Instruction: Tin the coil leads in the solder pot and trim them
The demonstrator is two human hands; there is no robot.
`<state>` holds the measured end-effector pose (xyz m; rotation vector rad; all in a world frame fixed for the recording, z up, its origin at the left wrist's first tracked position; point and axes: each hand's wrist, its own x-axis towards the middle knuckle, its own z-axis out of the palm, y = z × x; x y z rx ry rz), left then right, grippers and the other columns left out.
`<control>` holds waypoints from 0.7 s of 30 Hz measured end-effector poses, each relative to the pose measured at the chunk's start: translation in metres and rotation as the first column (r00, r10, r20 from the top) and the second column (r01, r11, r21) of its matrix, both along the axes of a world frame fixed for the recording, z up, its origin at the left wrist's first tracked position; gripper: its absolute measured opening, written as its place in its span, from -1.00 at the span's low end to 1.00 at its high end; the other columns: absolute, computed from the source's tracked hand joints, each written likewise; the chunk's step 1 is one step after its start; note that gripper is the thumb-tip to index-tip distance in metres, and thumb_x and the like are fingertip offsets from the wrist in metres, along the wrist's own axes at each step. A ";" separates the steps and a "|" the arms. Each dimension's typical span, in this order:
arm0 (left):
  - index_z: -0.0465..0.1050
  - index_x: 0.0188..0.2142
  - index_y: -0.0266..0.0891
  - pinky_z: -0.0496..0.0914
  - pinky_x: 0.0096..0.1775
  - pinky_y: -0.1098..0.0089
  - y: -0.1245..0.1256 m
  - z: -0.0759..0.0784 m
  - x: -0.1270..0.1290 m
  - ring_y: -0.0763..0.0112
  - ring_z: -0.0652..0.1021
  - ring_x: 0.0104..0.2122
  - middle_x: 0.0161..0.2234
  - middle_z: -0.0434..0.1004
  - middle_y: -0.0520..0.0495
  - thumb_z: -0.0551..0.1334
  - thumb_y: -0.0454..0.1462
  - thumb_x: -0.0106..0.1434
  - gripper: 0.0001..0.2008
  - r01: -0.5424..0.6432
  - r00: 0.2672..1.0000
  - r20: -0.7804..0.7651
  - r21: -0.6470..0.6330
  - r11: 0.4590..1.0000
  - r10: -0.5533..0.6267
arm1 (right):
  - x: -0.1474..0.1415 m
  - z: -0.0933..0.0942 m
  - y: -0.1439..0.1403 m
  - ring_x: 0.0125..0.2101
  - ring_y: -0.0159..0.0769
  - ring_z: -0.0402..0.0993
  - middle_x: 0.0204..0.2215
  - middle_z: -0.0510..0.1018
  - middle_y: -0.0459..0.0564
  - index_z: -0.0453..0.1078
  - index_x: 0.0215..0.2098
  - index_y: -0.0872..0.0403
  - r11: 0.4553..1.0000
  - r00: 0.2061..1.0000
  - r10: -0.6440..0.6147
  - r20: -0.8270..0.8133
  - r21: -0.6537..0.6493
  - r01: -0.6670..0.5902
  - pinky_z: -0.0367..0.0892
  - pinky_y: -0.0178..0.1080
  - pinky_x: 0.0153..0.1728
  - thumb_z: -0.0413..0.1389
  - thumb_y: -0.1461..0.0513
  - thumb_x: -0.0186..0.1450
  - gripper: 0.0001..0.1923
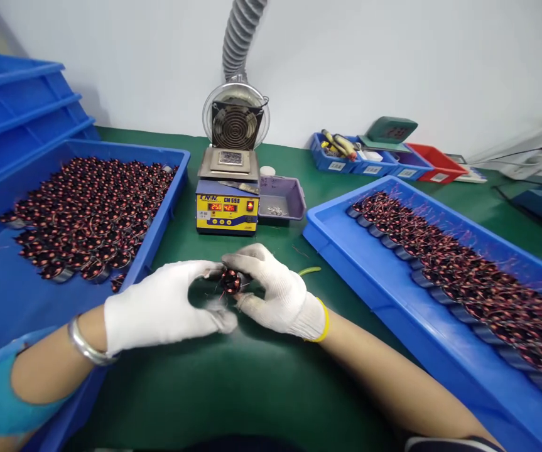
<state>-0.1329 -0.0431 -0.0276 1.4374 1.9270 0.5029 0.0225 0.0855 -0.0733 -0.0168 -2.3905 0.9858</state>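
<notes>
Directly in front of the yellow heater box [226, 212], above the green mat [233, 389], both gloved hands met around one small copper coil [230, 280]. From the head view, the left hand [160, 309] pinched the coil's left side, thumb and fingers closed on it. The right hand [277, 292] curled over the coil from the right, its fingers [252, 256] shut around the top edge. A silver bangle [85, 344] sat on the left wrist. Left of the heater box lay a blue tray [11, 295] with a loose heap of coils [89, 213]. Right of the heater box stood a second blue tray [346, 251] holding coils in rows [463, 276]. Just beside the heater box, on its right, sat a small grey bin [282, 199]. Behind the heater box stood a round fan [235, 119] under a grey ribbed hose [240, 34].
</notes>
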 end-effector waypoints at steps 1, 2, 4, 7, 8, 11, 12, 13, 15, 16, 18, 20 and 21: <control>0.45 -0.23 -0.15 0.43 -0.29 0.37 0.002 0.001 -0.001 0.27 0.55 -0.28 -0.29 0.56 0.02 0.24 -0.04 0.05 -0.67 0.008 0.998 0.061 -0.042 0.999 -0.006 | 0.000 0.000 -0.001 -0.06 -0.21 0.34 -0.09 0.34 0.07 0.21 0.08 0.03 1.000 1.000 -0.010 -0.016 0.013 0.010 0.37 -0.13 -0.09 0.02 0.42 0.09 -0.43; 0.44 -0.34 -0.17 0.40 -0.35 0.40 0.003 0.001 -0.002 0.31 0.53 -0.36 -0.38 0.55 0.05 0.22 -0.06 0.07 -0.74 0.014 0.994 0.106 -0.069 0.998 -0.007 | 0.000 0.001 -0.001 -0.08 -0.22 0.35 -0.10 0.34 0.07 0.21 0.07 0.03 0.999 0.999 -0.026 -0.027 0.022 0.026 0.38 -0.14 -0.12 0.02 0.42 0.09 -0.44; 0.39 -0.42 -0.20 0.35 -0.42 0.44 0.004 0.001 -0.003 0.38 0.49 -0.44 -0.47 0.50 0.08 0.21 -0.10 0.07 -0.79 0.017 0.986 0.167 -0.090 0.996 -0.002 | -0.001 0.001 -0.002 -0.13 -0.26 0.37 -0.10 0.33 0.06 0.21 0.06 0.01 0.998 0.997 -0.057 -0.044 0.022 0.058 0.40 -0.18 -0.17 0.00 0.43 0.09 -0.44; 0.37 -0.40 -0.21 0.32 -0.48 0.46 0.001 0.002 -0.006 0.41 0.45 -0.50 -0.49 0.47 0.07 0.29 -0.15 -0.08 -0.74 0.046 0.963 0.269 -0.047 0.998 -0.032 | -0.001 0.000 0.000 -0.16 -0.30 0.39 -0.10 0.32 0.04 0.20 0.06 0.00 0.997 0.993 -0.080 -0.087 0.009 0.081 0.42 -0.22 -0.20 0.00 0.45 0.08 -0.42; 0.37 -0.38 -0.21 0.32 -0.48 0.45 0.001 0.003 -0.008 0.40 0.44 -0.50 -0.48 0.48 0.05 0.31 -0.15 -0.12 -0.70 0.057 0.956 0.290 -0.014 0.998 -0.051 | -0.001 -0.001 0.001 -0.16 -0.29 0.38 -0.10 0.32 0.04 0.20 0.06 0.00 0.997 0.992 -0.080 -0.101 0.008 0.082 0.42 -0.23 -0.20 0.00 0.45 0.07 -0.42; 0.39 -0.34 -0.22 0.35 -0.44 0.42 0.000 0.001 -0.009 0.40 0.44 -0.50 -0.45 0.50 -0.01 0.17 -0.03 0.05 -0.68 0.052 0.923 0.374 0.095 0.994 -0.084 | 0.000 0.000 0.002 -0.16 -0.29 0.38 -0.09 0.31 0.04 0.19 0.07 0.01 0.997 0.991 -0.070 -0.116 0.016 0.072 0.42 -0.24 -0.20 0.01 0.45 0.07 -0.41; 0.39 -0.38 -0.21 0.34 -0.45 0.43 0.001 -0.001 -0.008 0.42 0.43 -0.53 -0.50 0.49 0.00 0.08 -0.01 0.13 -0.67 0.011 0.917 0.396 0.109 0.994 -0.054 | 0.001 0.000 0.001 -0.15 -0.29 0.38 -0.09 0.31 0.05 0.19 0.07 0.01 0.997 0.991 -0.072 -0.113 0.020 0.074 0.42 -0.23 -0.19 0.02 0.45 0.07 -0.41; 0.38 -0.43 -0.21 0.33 -0.48 0.44 0.002 -0.003 -0.006 0.45 0.41 -0.57 -0.55 0.45 0.02 0.03 -0.01 0.19 -0.65 -0.045 0.911 0.412 0.117 0.992 -0.007 | 0.001 0.001 0.001 -0.13 -0.27 0.37 -0.09 0.31 0.05 0.19 0.06 0.01 0.996 0.991 -0.079 -0.107 0.023 0.082 0.41 -0.21 -0.17 0.02 0.44 0.08 -0.42; 0.34 -0.55 -0.20 0.28 -0.55 0.47 0.004 -0.008 -0.001 0.50 0.37 -0.65 -0.66 0.36 0.08 0.06 -0.03 0.21 -0.64 -0.178 0.905 0.412 0.132 0.975 0.110 | 0.001 0.001 -0.001 -0.10 -0.24 0.36 -0.09 0.32 0.04 0.21 0.04 0.00 0.993 0.990 -0.113 -0.088 0.018 0.115 0.39 -0.16 -0.12 0.04 0.41 0.08 -0.45; 0.31 -0.60 -0.21 0.26 -0.58 0.48 0.005 -0.010 0.001 0.51 0.35 -0.67 -0.69 0.31 0.10 0.11 -0.05 0.19 -0.65 -0.253 0.902 0.395 0.156 0.955 0.174 | 0.001 0.001 -0.002 -0.09 -0.24 0.36 -0.09 0.33 0.04 0.22 0.03 0.00 0.991 0.988 -0.134 -0.076 0.009 0.135 0.39 -0.15 -0.11 0.05 0.40 0.07 -0.47; 0.31 -0.63 -0.22 0.25 -0.59 0.49 0.007 -0.011 0.001 0.53 0.36 -0.68 -0.69 0.31 0.10 0.17 -0.12 0.15 -0.70 -0.423 0.870 0.383 0.261 0.868 0.309 | 0.001 0.000 -0.003 -0.12 -0.25 0.38 -0.11 0.34 0.02 0.23 -0.01 0.00 0.984 0.982 -0.178 -0.059 -0.016 0.177 0.39 -0.16 -0.12 0.07 0.39 0.05 -0.48; 0.33 -0.61 -0.22 0.28 -0.57 0.48 0.008 -0.011 -0.004 0.53 0.38 -0.67 -0.67 0.34 0.10 0.18 -0.21 0.14 -0.76 -0.588 0.799 0.412 0.381 0.714 0.438 | 0.000 -0.002 -0.004 -0.14 -0.28 0.38 -0.14 0.35 0.00 0.24 -0.04 0.01 0.976 0.974 -0.216 -0.065 -0.047 0.214 0.39 -0.20 -0.15 0.08 0.40 0.03 -0.49; 0.33 -0.60 -0.22 0.30 -0.56 0.48 0.008 -0.011 -0.007 0.54 0.38 -0.66 -0.66 0.34 0.10 0.17 -0.23 0.14 -0.79 -0.648 0.758 0.440 0.428 0.630 0.482 | -0.001 -0.003 -0.004 -0.15 -0.29 0.38 -0.15 0.35 -0.01 0.25 -0.06 0.02 0.971 0.969 -0.235 -0.074 -0.065 0.231 0.39 -0.22 -0.16 0.08 0.40 0.02 -0.51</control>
